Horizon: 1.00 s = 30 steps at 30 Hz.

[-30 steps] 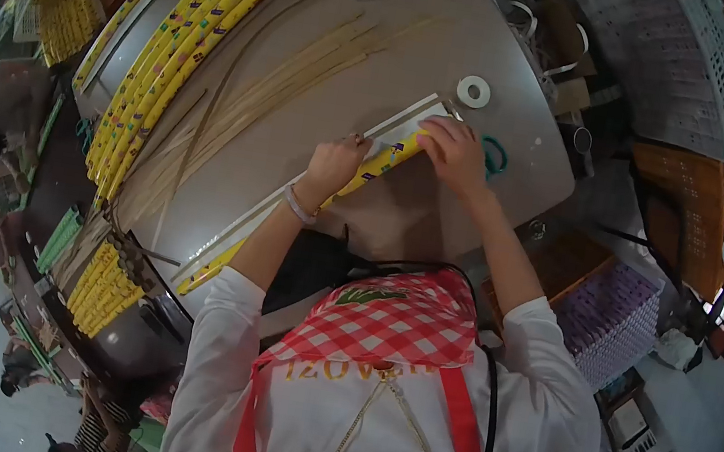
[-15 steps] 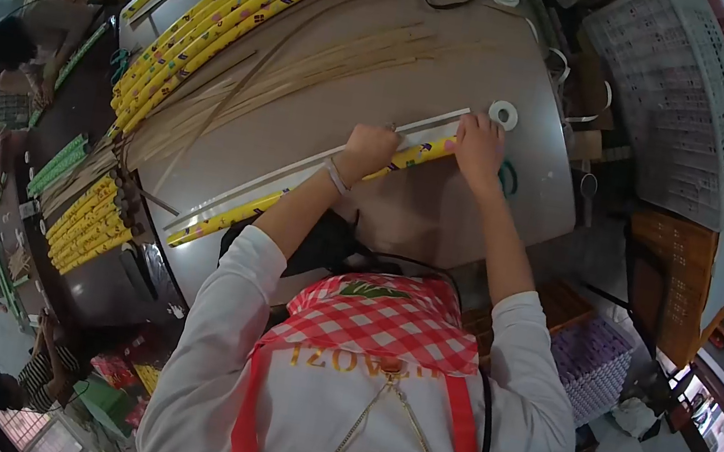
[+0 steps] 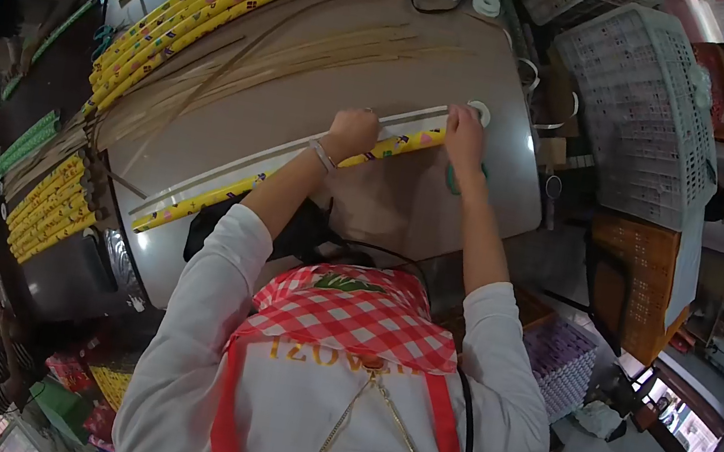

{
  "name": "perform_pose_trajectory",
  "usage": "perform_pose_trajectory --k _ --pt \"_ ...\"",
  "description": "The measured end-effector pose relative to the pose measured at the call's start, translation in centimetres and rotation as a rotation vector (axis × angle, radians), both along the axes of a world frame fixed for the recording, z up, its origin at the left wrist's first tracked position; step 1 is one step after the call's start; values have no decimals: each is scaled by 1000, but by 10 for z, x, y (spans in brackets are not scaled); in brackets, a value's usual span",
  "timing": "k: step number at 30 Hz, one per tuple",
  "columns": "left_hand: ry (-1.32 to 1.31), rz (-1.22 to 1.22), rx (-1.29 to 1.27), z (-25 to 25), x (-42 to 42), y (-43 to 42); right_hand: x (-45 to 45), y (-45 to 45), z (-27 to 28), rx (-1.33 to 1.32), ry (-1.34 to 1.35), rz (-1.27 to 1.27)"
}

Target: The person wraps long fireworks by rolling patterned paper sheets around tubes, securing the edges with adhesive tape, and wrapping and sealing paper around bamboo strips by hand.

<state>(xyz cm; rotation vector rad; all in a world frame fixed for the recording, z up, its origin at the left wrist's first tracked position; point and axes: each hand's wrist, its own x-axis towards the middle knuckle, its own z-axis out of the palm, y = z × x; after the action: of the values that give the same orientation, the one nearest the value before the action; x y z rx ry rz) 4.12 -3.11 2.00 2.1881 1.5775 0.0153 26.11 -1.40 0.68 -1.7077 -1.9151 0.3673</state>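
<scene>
Curled into a fist with the left hand (image 3: 351, 133), midway along the yellow printed tube (image 3: 405, 144); too hidden underneath to tell any grip. Closed with the right hand (image 3: 463, 138) around its far right end, nearest the white ring-shaped roll (image 3: 485, 116). Slanting beneath both hands across the grey-brown tabletop (image 3: 508, 169), with long axis from near left to far right. Bordered beyond by a flat white strip (image 3: 414, 116).

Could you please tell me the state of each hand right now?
Left hand: curled at the yellow patterned rod; whether it grips cannot be told.
Right hand: bent at the rod's right end; its grip is hidden.
</scene>
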Motion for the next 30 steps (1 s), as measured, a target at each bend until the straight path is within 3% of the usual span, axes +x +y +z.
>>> perform_pose_trajectory --k 2,3,5,9,10,12,16,17,18,21,24,25,26,28,30 --pt "-101 -47 12 -12 -14 2 8 -4 10 102 47 -9" --pt "-121 -34 17 -10 -22 -1 14 -10 15 115 269 -137" --pt "-456 -21 39 6 -45 -9 27 -22 21 75 751 -297" --pt "-659 316 88 44 -118 -66 63 -58 33 -58 870 -587" --pt "-663 442 45 44 -140 -84 70 -67 32 -94 788 -556" --pt "-514 417 391 40 -186 -122 75 -90 23 -157 637 -493" --pt "-398 697 370 39 -242 -199 24 -123 25 -285 494 -244" --pt "-353 759 401 37 -256 -221 5 -127 31 -283 353 -192" --pt "-383 864 269 43 -259 -235 -18 -130 33 -278 215 -129" --pt "-356 857 314 28 -267 -273 -62 -118 23 -156 170 183" --pt "-369 770 311 27 -265 -294 -106 -105 20 61 -225 376" --pt "-315 767 313 20 -266 -302 -121 -99 25 -49 -229 458" --pt "-264 761 315 14 -267 -308 -134 -96 25 -49 -224 490" --pt "-283 740 344 12 -270 -313 -153 -88 23 -78 -483 563" --pt "-308 703 371 15 -281 -318 -163 -79 24 -69 -481 651"
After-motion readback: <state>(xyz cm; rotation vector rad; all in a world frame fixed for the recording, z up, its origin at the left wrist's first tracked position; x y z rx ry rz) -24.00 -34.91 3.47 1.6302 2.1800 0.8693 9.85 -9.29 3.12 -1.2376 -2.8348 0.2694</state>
